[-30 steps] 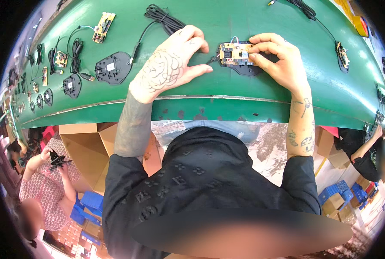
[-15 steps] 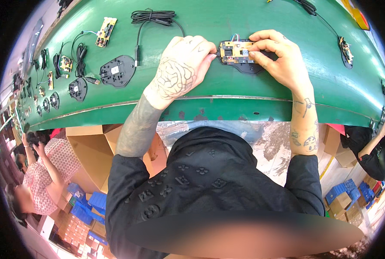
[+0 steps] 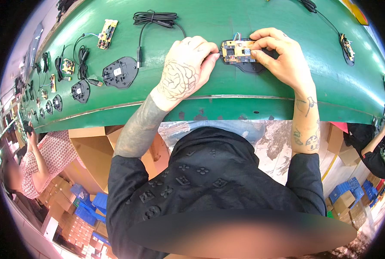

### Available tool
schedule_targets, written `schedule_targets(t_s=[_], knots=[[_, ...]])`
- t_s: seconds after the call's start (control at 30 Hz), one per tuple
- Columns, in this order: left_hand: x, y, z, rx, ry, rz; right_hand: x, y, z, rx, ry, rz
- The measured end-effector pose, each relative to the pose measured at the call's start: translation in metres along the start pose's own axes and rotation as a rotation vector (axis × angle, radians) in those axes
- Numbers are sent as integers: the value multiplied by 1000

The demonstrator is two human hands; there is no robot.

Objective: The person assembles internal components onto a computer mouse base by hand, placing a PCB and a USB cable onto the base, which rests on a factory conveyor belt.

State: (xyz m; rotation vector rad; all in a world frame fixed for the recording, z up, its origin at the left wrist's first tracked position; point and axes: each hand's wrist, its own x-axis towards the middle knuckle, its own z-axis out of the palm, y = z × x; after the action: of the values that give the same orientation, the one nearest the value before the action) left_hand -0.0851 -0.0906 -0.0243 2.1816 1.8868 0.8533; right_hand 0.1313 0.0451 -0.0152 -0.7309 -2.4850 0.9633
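A yellow-brown circuit board (image 3: pixel 237 50) with black and white parts lies over a black plastic mouse base (image 3: pixel 249 67) on the green table. Thin coloured wires (image 3: pixel 237 37) loop up from the board's far edge. My right hand (image 3: pixel 281 56) grips the board's right end between thumb and fingers. At the left end of the base, my left hand (image 3: pixel 188 62) is closed, thumb against forefinger, on the black cable (image 3: pixel 184 32), mostly hidden by the hand. That cable runs back to a tied coil (image 3: pixel 155 18) beyond my left hand.
Left of my hands lies another black mouse base (image 3: pixel 120 72), beside a USB plug (image 3: pixel 139 57). Farther left are more bases, cables and a loose circuit board (image 3: pixel 108 34). A board with a cable (image 3: pixel 347 49) lies at the right. Other people work at both sides; cardboard boxes (image 3: pixel 89 151) stand below the table.
The whole view has shifted slightly. My left fingertips have drawn a little closer to the board's left end; my right hand keeps its grip. The person at the left has moved an arm.
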Motion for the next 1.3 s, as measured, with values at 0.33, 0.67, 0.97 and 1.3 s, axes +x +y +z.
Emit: schedule_targets(t_s=[0.33,0.67,0.97,1.3], knots=[[2,-1,2,-102,60,-71,2,-9,-2,-35,-28,53],[4,-9,0,-181,27,-74,8,-13,-4,-23,-20,2],[0,-12,0,-164,66,-83,6,-5,0,47,104,129],[-1,-7,0,68,81,95,4,-2,-1,74,111,182]])
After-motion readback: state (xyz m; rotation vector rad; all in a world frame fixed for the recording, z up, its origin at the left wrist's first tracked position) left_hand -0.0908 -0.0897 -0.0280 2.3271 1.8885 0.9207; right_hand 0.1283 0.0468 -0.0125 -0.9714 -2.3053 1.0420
